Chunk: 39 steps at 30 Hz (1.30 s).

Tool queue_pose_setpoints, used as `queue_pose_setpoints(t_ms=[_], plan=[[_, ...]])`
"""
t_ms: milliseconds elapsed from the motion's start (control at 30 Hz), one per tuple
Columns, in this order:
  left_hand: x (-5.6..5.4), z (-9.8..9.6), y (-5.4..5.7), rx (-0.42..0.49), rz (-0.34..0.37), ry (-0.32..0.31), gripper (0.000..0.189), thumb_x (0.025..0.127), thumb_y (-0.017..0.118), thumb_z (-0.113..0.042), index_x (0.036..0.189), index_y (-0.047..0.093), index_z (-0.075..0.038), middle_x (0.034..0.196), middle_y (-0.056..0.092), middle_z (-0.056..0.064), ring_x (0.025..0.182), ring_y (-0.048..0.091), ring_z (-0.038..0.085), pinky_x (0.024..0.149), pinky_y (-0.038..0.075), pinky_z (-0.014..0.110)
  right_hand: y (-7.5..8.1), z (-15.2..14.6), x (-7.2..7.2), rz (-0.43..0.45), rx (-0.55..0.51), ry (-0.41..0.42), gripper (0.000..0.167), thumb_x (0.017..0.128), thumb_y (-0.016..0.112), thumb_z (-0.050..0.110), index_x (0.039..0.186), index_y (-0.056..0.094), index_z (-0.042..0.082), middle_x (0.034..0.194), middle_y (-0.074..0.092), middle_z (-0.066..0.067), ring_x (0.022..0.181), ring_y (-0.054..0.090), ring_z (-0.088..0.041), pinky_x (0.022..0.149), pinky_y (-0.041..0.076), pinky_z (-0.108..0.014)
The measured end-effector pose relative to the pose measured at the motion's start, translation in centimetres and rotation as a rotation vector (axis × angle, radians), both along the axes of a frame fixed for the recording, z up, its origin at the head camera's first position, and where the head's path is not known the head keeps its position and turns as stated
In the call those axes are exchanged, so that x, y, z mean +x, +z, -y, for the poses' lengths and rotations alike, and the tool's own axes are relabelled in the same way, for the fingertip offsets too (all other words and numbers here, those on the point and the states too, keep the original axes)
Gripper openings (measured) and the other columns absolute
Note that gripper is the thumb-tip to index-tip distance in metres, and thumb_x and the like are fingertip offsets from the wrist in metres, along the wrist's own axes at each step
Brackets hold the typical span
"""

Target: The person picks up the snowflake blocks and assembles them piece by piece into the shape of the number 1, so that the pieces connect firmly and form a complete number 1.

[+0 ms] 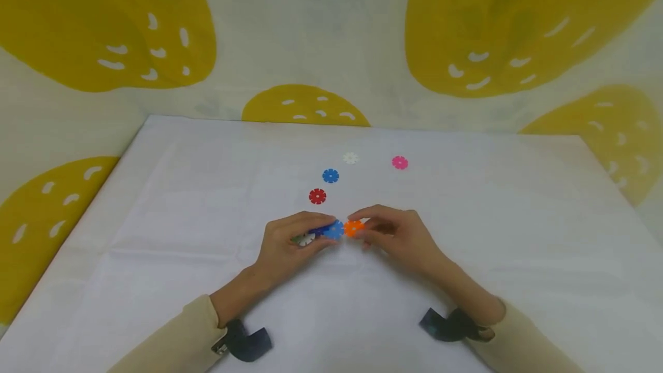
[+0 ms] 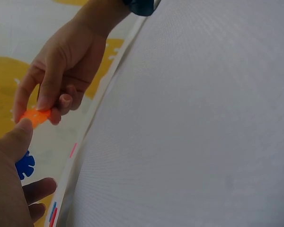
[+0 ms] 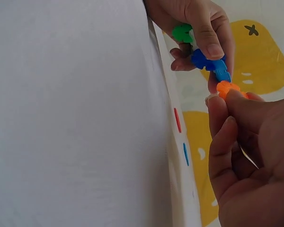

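My left hand (image 1: 287, 243) pinches a short chain of notched plastic discs between thumb and fingers. In the right wrist view the chain runs from a green disc (image 3: 182, 33) past a mostly hidden white one to a dark blue disc (image 3: 203, 60) and a light blue disc (image 3: 222, 71). Thumb and index finger of my right hand (image 1: 401, 235) pinch an orange notched disc (image 1: 354, 228). Its edge meets the edge of the light blue disc; whether their slots interlock I cannot tell. The left fingers cover part of the chain.
Beyond the hands, a red disc (image 1: 317, 196), a blue disc (image 1: 330, 175), a white disc (image 1: 350, 158) and a pink disc (image 1: 400, 163) lie apart on the white-covered table (image 1: 518, 206). A cloth with yellow shapes (image 1: 305, 105) hangs behind the table's far edge.
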<state>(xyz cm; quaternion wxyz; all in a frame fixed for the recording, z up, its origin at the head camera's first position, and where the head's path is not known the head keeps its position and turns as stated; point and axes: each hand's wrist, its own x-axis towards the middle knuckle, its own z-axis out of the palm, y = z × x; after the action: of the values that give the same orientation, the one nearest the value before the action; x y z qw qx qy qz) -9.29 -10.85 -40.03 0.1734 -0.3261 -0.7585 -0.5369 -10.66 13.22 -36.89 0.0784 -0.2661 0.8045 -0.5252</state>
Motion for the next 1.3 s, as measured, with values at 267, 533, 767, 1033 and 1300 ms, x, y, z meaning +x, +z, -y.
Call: queue_pose_setpoints(t_ms=[267,533,767,1033,1300], plan=[[0.0,0.3,0.0,0.003,0.015,-0.027,0.035,0.073,0.082,-0.002,0.106,0.072,0.0,0.103,0.071,0.007,0.097,0.067,0.018,0.081,0.052,0.03,0.0,0.4,0.1,-0.111,0.016,0.01,0.031,0.084,0.073,0.004,0.111,0.07,0.019,0.091,0.07,0.007,0.068,0.065,-0.01,0.066,0.053,-0.026],[0.0,0.5,-0.2,0.012,0.033,-0.044,0.034,0.072,0.082,-0.001,0.104,0.073,0.0,0.101,0.071,0.007,0.095,0.067,0.017,0.08,0.053,0.029,-0.1,0.9,0.6,-0.199,0.079,-0.019,0.034,0.081,0.075,0.001,0.11,0.072,0.017,0.098,0.071,0.009,0.077,0.064,-0.003,0.069,0.054,-0.025],[-0.2,0.3,-0.5,0.029,0.069,-0.08,0.03,0.071,0.082,-0.001,0.099,0.074,-0.001,0.096,0.072,0.006,0.09,0.069,0.016,0.079,0.053,0.029,-0.3,0.9,0.8,-0.235,0.093,-0.012,0.033,0.078,0.076,-0.001,0.108,0.074,0.013,0.093,0.071,0.009,0.081,0.065,-0.003,0.068,0.053,-0.023],[-0.1,-0.1,-0.4,0.053,0.077,-0.099,0.028,0.069,0.083,-0.002,0.096,0.075,0.0,0.093,0.073,0.007,0.086,0.07,0.016,0.075,0.054,0.029,-0.6,0.8,1.0,-0.258,0.035,0.038,0.029,0.079,0.074,-0.004,0.103,0.074,0.012,0.095,0.072,0.007,0.081,0.067,-0.008,0.067,0.053,-0.023],[0.2,0.2,-0.3,0.041,0.098,-0.076,0.026,0.069,0.084,-0.005,0.094,0.076,-0.003,0.093,0.073,0.003,0.087,0.069,0.012,0.075,0.054,0.028,-0.9,1.2,1.1,-0.252,-0.003,0.045,0.027,0.079,0.074,-0.005,0.102,0.074,0.01,0.095,0.072,0.003,0.082,0.069,-0.013,0.068,0.054,-0.025]])
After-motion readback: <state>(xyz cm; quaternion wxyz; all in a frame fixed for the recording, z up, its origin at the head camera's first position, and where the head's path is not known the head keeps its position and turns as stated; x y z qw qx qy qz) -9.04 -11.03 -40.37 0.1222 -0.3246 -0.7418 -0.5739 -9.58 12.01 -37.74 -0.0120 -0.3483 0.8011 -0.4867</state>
